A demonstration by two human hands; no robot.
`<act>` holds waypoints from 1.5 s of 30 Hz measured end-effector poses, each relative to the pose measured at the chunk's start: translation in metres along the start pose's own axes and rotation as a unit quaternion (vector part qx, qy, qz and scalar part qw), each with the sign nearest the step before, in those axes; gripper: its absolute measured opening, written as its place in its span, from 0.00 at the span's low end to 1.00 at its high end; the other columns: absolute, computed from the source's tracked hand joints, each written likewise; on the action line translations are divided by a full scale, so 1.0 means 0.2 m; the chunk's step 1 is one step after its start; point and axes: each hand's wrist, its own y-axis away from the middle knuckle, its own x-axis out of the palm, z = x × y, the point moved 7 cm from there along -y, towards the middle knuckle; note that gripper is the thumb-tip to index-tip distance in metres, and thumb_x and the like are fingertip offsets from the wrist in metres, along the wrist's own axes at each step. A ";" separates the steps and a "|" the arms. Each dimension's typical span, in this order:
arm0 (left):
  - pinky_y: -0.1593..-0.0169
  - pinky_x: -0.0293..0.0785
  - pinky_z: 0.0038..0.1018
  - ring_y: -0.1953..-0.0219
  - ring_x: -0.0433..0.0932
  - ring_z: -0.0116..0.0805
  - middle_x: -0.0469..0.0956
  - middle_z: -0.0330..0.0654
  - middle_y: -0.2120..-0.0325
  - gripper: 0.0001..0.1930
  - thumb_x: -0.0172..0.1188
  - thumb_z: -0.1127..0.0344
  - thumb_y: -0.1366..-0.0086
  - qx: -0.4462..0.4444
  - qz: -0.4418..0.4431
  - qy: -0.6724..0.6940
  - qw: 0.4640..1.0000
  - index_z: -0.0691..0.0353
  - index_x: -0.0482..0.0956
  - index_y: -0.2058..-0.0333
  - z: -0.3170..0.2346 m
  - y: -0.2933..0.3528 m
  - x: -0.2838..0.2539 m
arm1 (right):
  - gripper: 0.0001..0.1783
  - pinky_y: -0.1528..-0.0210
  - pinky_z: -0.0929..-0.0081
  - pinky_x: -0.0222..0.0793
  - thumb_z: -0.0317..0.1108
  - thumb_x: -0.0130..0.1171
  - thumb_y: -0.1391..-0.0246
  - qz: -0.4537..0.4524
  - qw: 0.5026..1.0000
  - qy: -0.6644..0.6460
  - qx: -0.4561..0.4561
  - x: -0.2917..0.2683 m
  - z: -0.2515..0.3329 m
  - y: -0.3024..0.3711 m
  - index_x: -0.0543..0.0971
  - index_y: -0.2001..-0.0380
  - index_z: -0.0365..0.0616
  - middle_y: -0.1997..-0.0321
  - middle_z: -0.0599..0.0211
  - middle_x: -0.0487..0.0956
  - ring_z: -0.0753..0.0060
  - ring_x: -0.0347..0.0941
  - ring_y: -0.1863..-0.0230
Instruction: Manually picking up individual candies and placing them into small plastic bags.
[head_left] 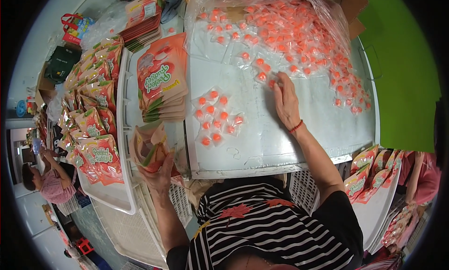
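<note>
My left hand [160, 176] is closed round an upright red and beige pouch [148, 148], whose top gapes apart. My right hand [286, 101], with a red bracelet at the wrist, reaches over the table with its fingers stretched out. Its fingertips are at a clear-wrapped orange-red candy [272, 84], partly covered by them. A small group of wrapped candies [216, 124] lies apart between my two hands. Farther back spreads a large heap of the same candies [299, 31] on clear plastic. Flat printed pouches [161, 78] are stacked just beyond my left hand.
Filled pouches [96, 115] crowd a white tray [125, 190] on the left. Another pile of pouches [140, 29] lies at the far left. The pale table [248, 160] has a raised front edge. More pouches [362, 174] stand at right. People [58, 188] work on both sides.
</note>
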 end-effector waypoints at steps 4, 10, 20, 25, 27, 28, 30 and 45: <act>0.48 0.68 0.29 0.52 0.71 0.36 0.71 0.47 0.53 0.29 0.68 0.75 0.52 -0.011 -0.006 0.019 1.000 0.71 0.68 0.50 -0.02 0.00 0.00 | 0.31 0.35 0.59 0.51 0.43 0.57 0.47 0.052 0.988 0.076 -0.125 0.10 0.04 -0.22 0.64 0.43 0.41 0.38 0.51 0.61 0.48 0.54 0.36; 0.53 0.71 0.26 0.58 0.75 0.34 0.74 0.46 0.58 0.30 0.70 0.74 0.53 -0.019 -0.019 0.005 1.000 0.70 0.67 0.50 -0.07 0.00 -0.03 | 0.32 0.35 0.53 0.49 0.54 0.57 0.49 0.225 0.911 0.204 -0.278 0.40 0.08 -0.38 0.68 0.44 0.50 0.36 0.57 0.60 0.46 0.51 0.34; 0.47 0.66 0.30 0.51 0.71 0.38 0.70 0.48 0.52 0.43 0.72 0.71 0.58 0.025 0.040 0.013 0.999 0.65 0.60 0.43 -0.10 -0.02 0.08 | 0.24 0.45 0.57 0.59 0.44 0.58 0.50 0.191 0.940 0.100 -0.265 0.47 0.28 -0.15 0.73 0.53 0.41 0.44 0.57 0.68 0.53 0.63 0.44; 0.52 0.67 0.41 0.54 0.71 0.51 0.70 0.51 0.52 0.44 0.74 0.62 0.60 0.066 0.095 -0.081 0.990 0.64 0.60 0.43 -0.16 -0.03 0.22 | 0.21 0.49 0.60 0.60 0.43 0.60 0.52 0.148 0.931 0.187 -0.278 0.46 0.33 -0.15 0.74 0.58 0.40 0.50 0.57 0.70 0.54 0.65 0.47; 0.52 0.66 0.41 0.54 0.71 0.50 0.70 0.50 0.52 0.44 0.73 0.61 0.59 0.141 0.096 -0.129 0.977 0.63 0.61 0.44 -0.22 -0.04 0.30 | 0.20 0.49 0.60 0.60 0.42 0.60 0.52 0.139 0.931 0.187 -0.280 0.47 0.36 -0.11 0.74 0.60 0.40 0.51 0.57 0.71 0.55 0.65 0.48; 0.51 0.66 0.41 0.53 0.71 0.49 0.71 0.49 0.52 0.43 0.73 0.60 0.59 0.213 0.106 -0.179 0.955 0.63 0.61 0.44 -0.26 -0.03 0.35 | 0.17 0.52 0.61 0.62 0.41 0.60 0.53 0.128 0.931 0.185 -0.287 0.47 0.37 -0.08 0.75 0.64 0.41 0.55 0.59 0.72 0.56 0.67 0.52; 0.51 0.65 0.41 0.53 0.71 0.49 0.71 0.49 0.53 0.42 0.72 0.58 0.58 0.194 0.120 -0.173 0.958 0.63 0.62 0.44 -0.24 -0.07 0.42 | 0.14 0.55 0.63 0.64 0.40 0.60 0.53 0.117 0.931 0.179 -0.295 0.47 0.38 -0.04 0.75 0.68 0.41 0.60 0.60 0.73 0.57 0.69 0.55; 0.49 0.65 0.42 0.53 0.70 0.52 0.69 0.55 0.52 0.49 0.73 0.55 0.58 0.218 0.068 -0.171 0.958 0.67 0.55 0.42 -0.26 -0.12 0.52 | 0.13 0.79 0.86 0.58 0.31 0.55 0.44 0.107 0.765 -0.590 0.235 0.59 0.65 -0.17 0.71 0.82 0.43 0.82 0.77 0.71 0.90 0.62 0.82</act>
